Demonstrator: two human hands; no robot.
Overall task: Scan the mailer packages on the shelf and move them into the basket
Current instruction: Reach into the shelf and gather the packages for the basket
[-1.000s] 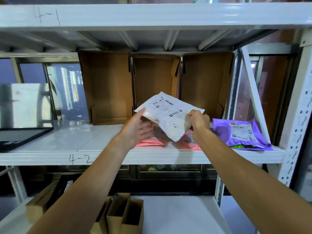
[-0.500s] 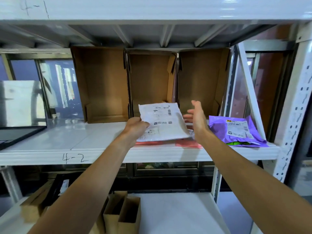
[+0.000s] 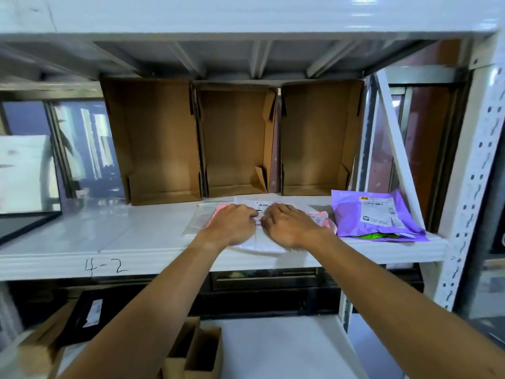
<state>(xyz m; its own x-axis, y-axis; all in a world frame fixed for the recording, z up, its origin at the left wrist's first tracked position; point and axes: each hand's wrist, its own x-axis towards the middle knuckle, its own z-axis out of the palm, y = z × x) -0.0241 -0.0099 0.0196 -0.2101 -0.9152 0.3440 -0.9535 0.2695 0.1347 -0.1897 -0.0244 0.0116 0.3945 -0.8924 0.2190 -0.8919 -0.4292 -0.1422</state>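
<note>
**Smooth the mailer flat, label up**

On the shelf [image 3: 82, 242], just left of the purple mailer [image 3: 355, 214], the white mailer [image 3: 261, 243] lies on top of the pink ones [image 3: 322, 216]. The left hand [image 3: 232, 224] and right hand [image 3: 287, 225] press on it palm-down and grip nothing. I'd smooth it outward and keep the barcode [image 3: 262, 205] uncovered.
</note>
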